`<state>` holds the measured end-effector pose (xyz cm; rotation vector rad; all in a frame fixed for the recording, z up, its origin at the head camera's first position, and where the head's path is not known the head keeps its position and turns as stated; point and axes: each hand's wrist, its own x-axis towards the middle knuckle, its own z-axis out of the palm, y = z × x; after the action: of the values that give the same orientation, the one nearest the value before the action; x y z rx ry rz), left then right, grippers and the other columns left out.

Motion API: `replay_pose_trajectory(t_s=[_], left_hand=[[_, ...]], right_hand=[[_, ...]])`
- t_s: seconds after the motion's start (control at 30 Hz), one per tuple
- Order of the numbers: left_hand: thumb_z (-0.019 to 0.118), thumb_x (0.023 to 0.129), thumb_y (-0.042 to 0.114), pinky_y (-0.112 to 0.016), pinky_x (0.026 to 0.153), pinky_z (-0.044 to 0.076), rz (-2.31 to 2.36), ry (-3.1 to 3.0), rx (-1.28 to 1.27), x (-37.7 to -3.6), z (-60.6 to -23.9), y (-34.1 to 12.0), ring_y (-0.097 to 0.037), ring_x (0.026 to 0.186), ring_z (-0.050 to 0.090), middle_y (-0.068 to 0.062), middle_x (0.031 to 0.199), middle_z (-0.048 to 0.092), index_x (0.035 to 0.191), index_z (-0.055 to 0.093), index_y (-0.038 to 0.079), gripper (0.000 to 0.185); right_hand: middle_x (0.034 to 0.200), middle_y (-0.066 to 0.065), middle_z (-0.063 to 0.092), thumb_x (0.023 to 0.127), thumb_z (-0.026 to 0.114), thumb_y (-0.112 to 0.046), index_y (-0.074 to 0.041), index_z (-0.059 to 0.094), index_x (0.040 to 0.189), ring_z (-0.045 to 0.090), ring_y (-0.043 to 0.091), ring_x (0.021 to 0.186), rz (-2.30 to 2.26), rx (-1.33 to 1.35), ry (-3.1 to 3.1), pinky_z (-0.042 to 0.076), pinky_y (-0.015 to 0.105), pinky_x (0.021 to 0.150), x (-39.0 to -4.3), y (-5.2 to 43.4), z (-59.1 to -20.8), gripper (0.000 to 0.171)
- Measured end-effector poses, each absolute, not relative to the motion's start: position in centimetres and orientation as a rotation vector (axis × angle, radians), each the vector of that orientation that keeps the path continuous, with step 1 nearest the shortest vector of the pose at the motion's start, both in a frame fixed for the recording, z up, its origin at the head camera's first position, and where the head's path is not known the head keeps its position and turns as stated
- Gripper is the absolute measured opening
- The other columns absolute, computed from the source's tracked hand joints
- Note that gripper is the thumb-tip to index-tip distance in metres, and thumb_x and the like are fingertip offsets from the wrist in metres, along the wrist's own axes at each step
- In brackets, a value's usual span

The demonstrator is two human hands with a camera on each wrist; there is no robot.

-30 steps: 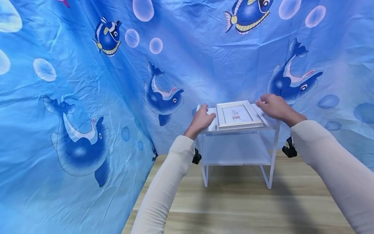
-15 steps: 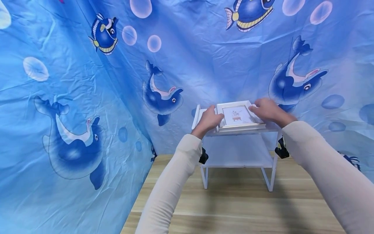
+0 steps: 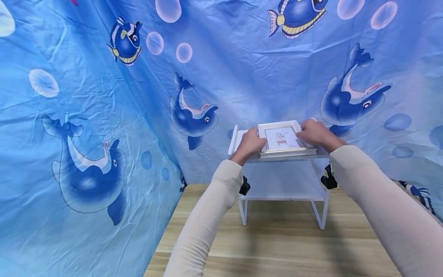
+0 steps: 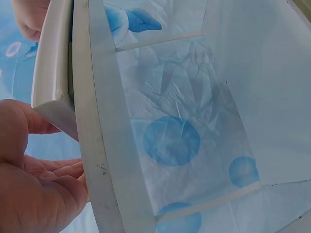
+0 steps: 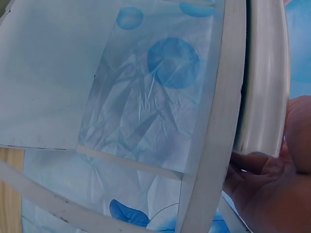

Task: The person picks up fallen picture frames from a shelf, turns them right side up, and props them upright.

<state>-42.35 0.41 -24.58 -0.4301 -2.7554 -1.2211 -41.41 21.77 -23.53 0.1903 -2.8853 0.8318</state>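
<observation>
A white picture frame (image 3: 282, 139) with a small drawing of a plant in a pot lies face up on the white table (image 3: 243, 134). My left hand (image 3: 248, 145) grips its left side, the thumb on the rim. At the opposite side, my right hand (image 3: 317, 134) grips the frame, thumb towards the picture. In the left wrist view, the fingers of the left hand (image 4: 39, 179) curl in below the frame's corner (image 4: 51, 73). The right wrist view has the right hand (image 5: 272, 184) with its fingers tucked under the frame edge (image 5: 267, 77).
Below the tabletop is a lower white shelf (image 3: 282, 182) on thin white legs (image 3: 320, 215). A blue curtain (image 3: 235, 61) printed with dolphins and fish hangs close behind the table and along the left. Wood-look flooring (image 3: 277, 246) lies underneath.
Both hands have come inward from beside the picture frame and taken hold of its left and right sides. The frame looks nearly unmoved on the table. The head view has shifted slightly.
</observation>
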Motion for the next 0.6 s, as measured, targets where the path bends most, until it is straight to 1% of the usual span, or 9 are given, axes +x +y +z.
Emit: replay_pose_trajectory(t_s=[0.03, 0.17, 0.27, 0.4, 0.47, 0.53, 0.6], left_hand=[[0.055, 0.097, 0.011, -0.028, 0.068, 0.046, -1.21, -2.753, -0.422, -42.35, -24.57, 0.46, -0.021, 0.088, 0.06, -0.013, 0.122, 0.063, 0.141, 0.051, 0.003, 0.045], [0.057, 0.095, 0.008, -0.027, 0.066, 0.045, -1.181, -2.755, -0.391, -42.39, -24.61, 0.67, -0.021, 0.086, 0.059, -0.015, 0.118, 0.064, 0.136, 0.054, 0.001, 0.042], [0.058, 0.095, 0.007, -0.027, 0.066, 0.047, -1.173, -2.758, -0.37, -42.38, -24.65, 0.81, -0.021, 0.086, 0.059, -0.015, 0.116, 0.064, 0.135, 0.054, 0.0, 0.041], [0.059, 0.094, 0.006, -0.028, 0.066, 0.048, -1.181, -2.746, -0.351, -42.33, -24.77, 1.01, -0.021, 0.087, 0.06, -0.014, 0.114, 0.064, 0.134, 0.055, 0.001, 0.04], [0.06, 0.094, 0.006, -0.028, 0.066, 0.049, -1.195, -2.735, -0.34, -42.29, -24.84, 1.05, -0.021, 0.087, 0.061, -0.014, 0.113, 0.065, 0.133, 0.056, 0.002, 0.039], [0.061, 0.094, 0.006, -0.027, 0.065, 0.05, -1.21, -2.722, -0.332, -42.25, -24.95, 1.07, -0.021, 0.086, 0.062, -0.014, 0.113, 0.065, 0.133, 0.057, 0.002, 0.039], [0.061, 0.094, 0.006, -0.027, 0.064, 0.05, -1.219, -2.707, -0.328, -42.23, -25.06, 1.06, -0.021, 0.086, 0.062, -0.013, 0.113, 0.065, 0.132, 0.057, 0.003, 0.039]], right_hand=[[0.074, 0.011, 0.053, 0.098, 0.051, -0.013, 0.007, 0.063, 0.096, 0.051, 0.023, 0.068, 0.833, 0.19, -2.883, 0.039, 0.031, 0.061, -41.46, 21.79, -23.56, 0.024], [0.069, 0.01, 0.048, 0.094, 0.049, -0.004, 0.005, 0.059, 0.084, 0.048, 0.023, 0.064, 0.792, 0.209, -2.863, 0.038, 0.03, 0.06, -41.49, 21.8, -23.67, 0.016], [0.067, 0.009, 0.045, 0.091, 0.047, 0.0, 0.004, 0.058, 0.082, 0.046, 0.023, 0.063, 0.785, 0.222, -2.85, 0.038, 0.031, 0.059, -41.36, 21.79, -23.76, 0.014], [0.071, 0.012, 0.048, 0.091, 0.045, 0.001, 0.006, 0.061, 0.09, 0.049, 0.024, 0.066, 0.831, 0.218, -2.849, 0.039, 0.031, 0.06, -41.2, 21.73, -23.9, 0.016], [0.073, 0.013, 0.049, 0.091, 0.045, 0.002, 0.007, 0.061, 0.091, 0.05, 0.025, 0.067, 0.842, 0.215, -2.847, 0.04, 0.031, 0.06, -41.17, 21.65, -23.9, 0.017], [0.073, 0.013, 0.049, 0.091, 0.045, 0.002, 0.006, 0.06, 0.089, 0.05, 0.026, 0.067, 0.85, 0.214, -2.839, 0.04, 0.031, 0.059, -41.12, 21.59, -23.96, 0.016], [0.069, 0.011, 0.045, 0.091, 0.044, 0.002, 0.004, 0.056, 0.082, 0.048, 0.024, 0.064, 0.835, 0.221, -2.824, 0.039, 0.03, 0.058, -41.12, 21.59, -24.06, 0.015]])
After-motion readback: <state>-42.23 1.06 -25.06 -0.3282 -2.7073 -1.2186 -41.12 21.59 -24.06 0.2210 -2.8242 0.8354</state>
